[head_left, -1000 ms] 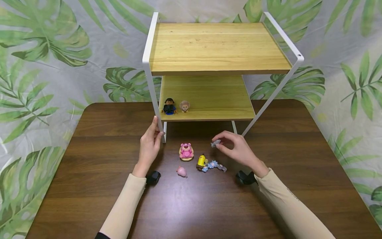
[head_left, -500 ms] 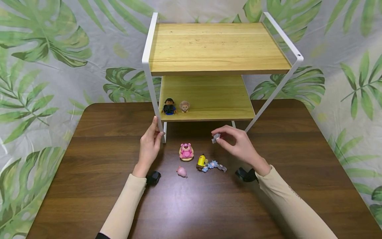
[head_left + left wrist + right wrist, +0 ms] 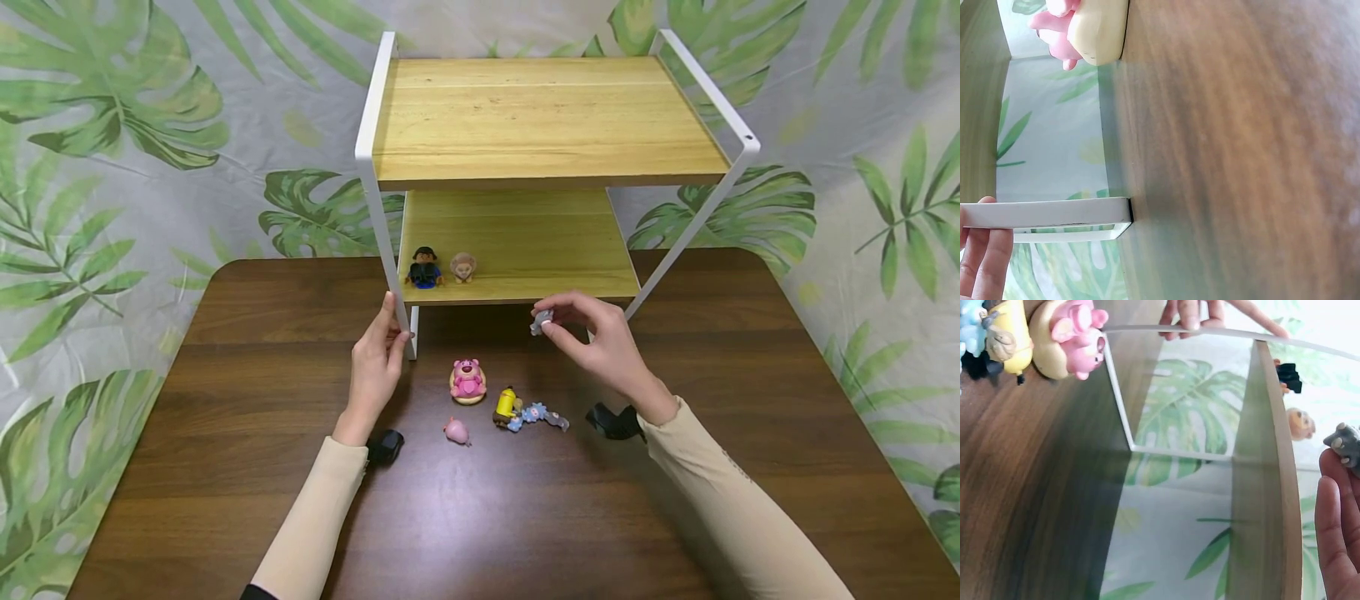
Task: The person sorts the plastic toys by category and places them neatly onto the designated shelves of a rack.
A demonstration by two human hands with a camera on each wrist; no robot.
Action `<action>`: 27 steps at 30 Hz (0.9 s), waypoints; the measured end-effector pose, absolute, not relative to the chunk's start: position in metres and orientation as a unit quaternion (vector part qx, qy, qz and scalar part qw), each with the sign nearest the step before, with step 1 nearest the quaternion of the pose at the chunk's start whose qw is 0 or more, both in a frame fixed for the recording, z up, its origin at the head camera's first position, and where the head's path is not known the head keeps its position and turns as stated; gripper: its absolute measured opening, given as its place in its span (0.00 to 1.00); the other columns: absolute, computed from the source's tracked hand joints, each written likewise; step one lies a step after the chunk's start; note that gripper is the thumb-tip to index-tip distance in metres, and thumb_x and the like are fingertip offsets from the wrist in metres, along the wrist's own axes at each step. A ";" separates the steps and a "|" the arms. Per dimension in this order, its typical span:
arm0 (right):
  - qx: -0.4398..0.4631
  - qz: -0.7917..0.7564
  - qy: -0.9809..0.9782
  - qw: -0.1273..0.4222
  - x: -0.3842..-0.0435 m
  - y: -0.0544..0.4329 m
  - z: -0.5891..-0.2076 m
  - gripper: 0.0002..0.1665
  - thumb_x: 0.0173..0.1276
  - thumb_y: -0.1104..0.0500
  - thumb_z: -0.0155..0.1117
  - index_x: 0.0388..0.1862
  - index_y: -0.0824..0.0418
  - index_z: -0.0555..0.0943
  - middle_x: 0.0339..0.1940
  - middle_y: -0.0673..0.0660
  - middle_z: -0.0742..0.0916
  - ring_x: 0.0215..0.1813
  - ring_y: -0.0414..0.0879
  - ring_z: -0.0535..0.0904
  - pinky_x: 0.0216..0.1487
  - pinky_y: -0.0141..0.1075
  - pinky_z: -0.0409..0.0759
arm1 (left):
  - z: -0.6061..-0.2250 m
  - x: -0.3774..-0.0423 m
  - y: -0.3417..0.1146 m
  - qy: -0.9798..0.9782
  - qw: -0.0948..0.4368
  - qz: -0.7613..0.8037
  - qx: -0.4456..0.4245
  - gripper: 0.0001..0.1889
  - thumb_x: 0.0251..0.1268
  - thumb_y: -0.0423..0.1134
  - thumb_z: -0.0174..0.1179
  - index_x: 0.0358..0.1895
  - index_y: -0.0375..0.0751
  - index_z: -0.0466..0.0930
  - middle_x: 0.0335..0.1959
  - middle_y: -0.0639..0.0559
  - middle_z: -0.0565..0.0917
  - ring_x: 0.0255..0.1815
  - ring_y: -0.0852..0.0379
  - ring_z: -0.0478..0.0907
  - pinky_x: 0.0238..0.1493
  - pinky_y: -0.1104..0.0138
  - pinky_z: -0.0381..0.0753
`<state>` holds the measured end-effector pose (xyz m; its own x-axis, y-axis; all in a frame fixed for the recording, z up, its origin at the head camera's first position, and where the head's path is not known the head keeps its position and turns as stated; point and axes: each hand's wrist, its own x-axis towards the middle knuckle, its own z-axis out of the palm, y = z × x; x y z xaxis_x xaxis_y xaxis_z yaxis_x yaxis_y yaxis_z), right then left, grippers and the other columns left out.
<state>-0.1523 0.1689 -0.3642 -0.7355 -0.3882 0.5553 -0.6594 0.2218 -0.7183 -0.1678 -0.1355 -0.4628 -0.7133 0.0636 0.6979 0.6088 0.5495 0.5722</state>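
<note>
A: What's being held, & where?

B: The grey fig. [image 3: 540, 322] is being pinched btwn thumb & fingertips of the R hand [image 3: 611, 350]; it's being held mid-air, just in front of the lower shelf [image 3: 540, 250]. Exact gap to the edge isn't being shown.

A: Main risk?

B: A drop, prob.: only the tips are being used on a tiny body, so a slip is being invited if pressure is being eased too soon. A bump is being risked too, w/ the shelf edge just past the fingertips, if too low a path is being taken.

A: Below those fingers?

B: The blue toy [image 3: 536, 412], yellow toy [image 3: 507, 406] & pink bear [image 3: 467, 382] are being left loose on the table [image 3: 465, 517]. Poss. they're being endangered by the black wrist unit [image 3: 615, 422], if the arm is being lowered.

A: Farther off?

B: The tan fig. [image 3: 462, 267] & dark-haired fig. [image 3: 424, 268] are being supported on the lower shelf, left of the R fingers, near its front edge. Farthest, the white post [image 3: 385, 242] is being gripped by the L hand [image 3: 373, 367], fingers & thumb round it. If it's being tugged, both figs. are prob. being toppled.
</note>
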 end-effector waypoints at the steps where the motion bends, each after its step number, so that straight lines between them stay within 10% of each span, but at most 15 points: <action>1: 0.340 0.524 -0.769 0.133 -0.154 0.169 -0.364 0.18 0.56 0.81 0.63 0.45 0.71 0.80 0.39 0.62 0.85 0.35 0.47 0.82 0.43 0.30 0.80 | -0.463 -0.168 -0.136 -0.821 0.317 -0.428 -0.205 0.53 0.59 0.20 0.60 0.74 0.76 0.45 0.30 0.41 0.75 0.32 0.48 0.76 0.35 0.56 0.82; 27: 0.290 0.531 -0.784 0.141 -0.162 0.139 -0.320 0.10 0.61 0.78 0.61 0.43 0.78 0.78 0.39 0.68 0.83 0.38 0.55 0.80 0.40 0.32 0.80 | -0.463 -0.168 -0.135 -0.822 0.316 -0.427 -0.202 0.53 0.60 0.20 0.59 0.74 0.76 0.44 0.30 0.41 0.75 0.31 0.49 0.75 0.34 0.56 0.82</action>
<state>-0.1616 0.1392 -0.3204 -0.7921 -0.3053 0.5285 -0.6040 0.2675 -0.7507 -0.1679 -0.1352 -0.4631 -0.7184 0.0624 0.6928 0.6029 0.5528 0.5753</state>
